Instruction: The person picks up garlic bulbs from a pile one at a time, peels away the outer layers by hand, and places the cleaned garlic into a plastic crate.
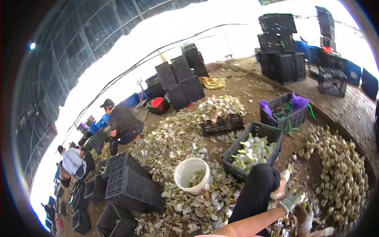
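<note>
My gloved left hand (291,201) is closed around a whitish bulb, of which a pale end and a small greenish tip show. Close below it, my gloved right hand (304,220) has its fingers curled. A yellow-green bit shows at its fingertips, but what it grips is mostly hidden. Both hands are low beside my bent left knee (258,183). To their right lies a large heap of round, tan, unpeeled bulbs (341,170) that look like garlic. A black crate (233,158) beyond my knee holds cleaned white bulbs (254,152) with short pale green stalks.
A white bucket (179,179) with some husks inside stands among scattered husks (169,146). Another crate (272,118) holds purple net bags (300,102). Dark crates (132,185) are at left, with more stacked behind (282,65). Two people (124,122) crouch at left.
</note>
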`<action>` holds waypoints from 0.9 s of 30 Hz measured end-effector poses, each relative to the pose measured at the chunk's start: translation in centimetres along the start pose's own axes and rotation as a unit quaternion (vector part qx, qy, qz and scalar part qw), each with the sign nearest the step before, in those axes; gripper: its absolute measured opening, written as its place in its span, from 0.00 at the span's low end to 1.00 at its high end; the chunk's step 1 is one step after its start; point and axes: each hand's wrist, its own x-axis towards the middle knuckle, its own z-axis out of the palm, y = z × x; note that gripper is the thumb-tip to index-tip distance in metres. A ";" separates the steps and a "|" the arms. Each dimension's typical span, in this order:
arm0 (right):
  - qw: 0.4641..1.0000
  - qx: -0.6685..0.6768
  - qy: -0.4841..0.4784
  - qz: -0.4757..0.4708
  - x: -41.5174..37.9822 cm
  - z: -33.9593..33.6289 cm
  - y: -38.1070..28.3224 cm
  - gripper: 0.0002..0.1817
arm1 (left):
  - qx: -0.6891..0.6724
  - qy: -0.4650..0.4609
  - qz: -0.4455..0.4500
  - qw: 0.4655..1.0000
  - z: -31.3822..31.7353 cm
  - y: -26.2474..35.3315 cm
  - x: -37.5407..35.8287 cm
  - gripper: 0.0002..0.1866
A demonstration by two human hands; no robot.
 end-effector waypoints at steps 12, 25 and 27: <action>0.985 -0.018 0.169 -0.043 -3.9 -1.3 -3.3 0.24 | 0.202 -0.164 0.134 0.956 2.0 8.7 -3.7 0.19; 0.963 -0.222 0.155 -0.010 -5.2 -1.4 -4.3 0.23 | 0.565 -0.250 0.381 0.688 5.0 9.2 -3.5 0.06; 0.973 -0.184 0.139 -0.003 -5.5 -1.8 -4.2 0.22 | 0.551 -0.251 0.378 0.700 5.2 8.8 -3.3 0.06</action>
